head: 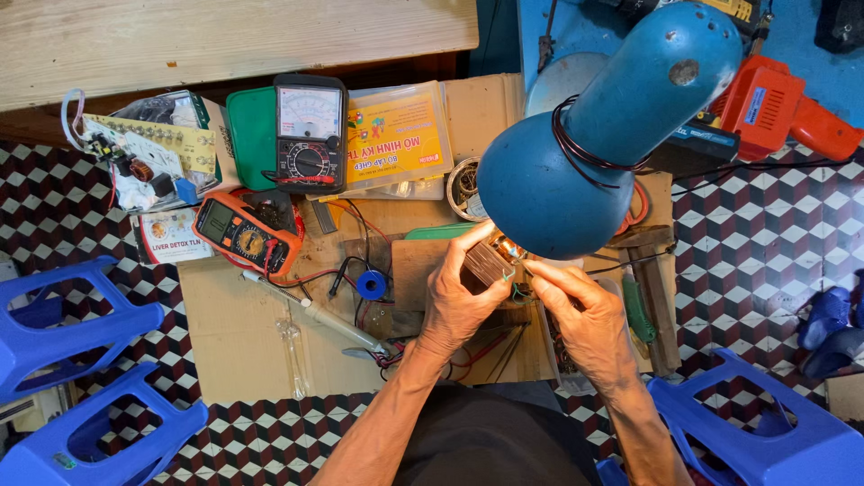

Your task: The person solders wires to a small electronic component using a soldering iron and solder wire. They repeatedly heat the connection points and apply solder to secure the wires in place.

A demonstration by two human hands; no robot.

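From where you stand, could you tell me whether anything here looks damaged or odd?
The blue lamp shade has chipped paint and dark wire wound around its neck. The left hand and right hand hold a small coil part beneath it.

Orange multimeter (245,232), blue lamp (594,144)

Single head-worn view, straight down, close above the hands (522,301).

electronics repair workshop on a tiled floor: multimeters (247,234), circuit board (153,148), soldering iron (310,310), blue work lamp (603,135), orange power tool (783,108).
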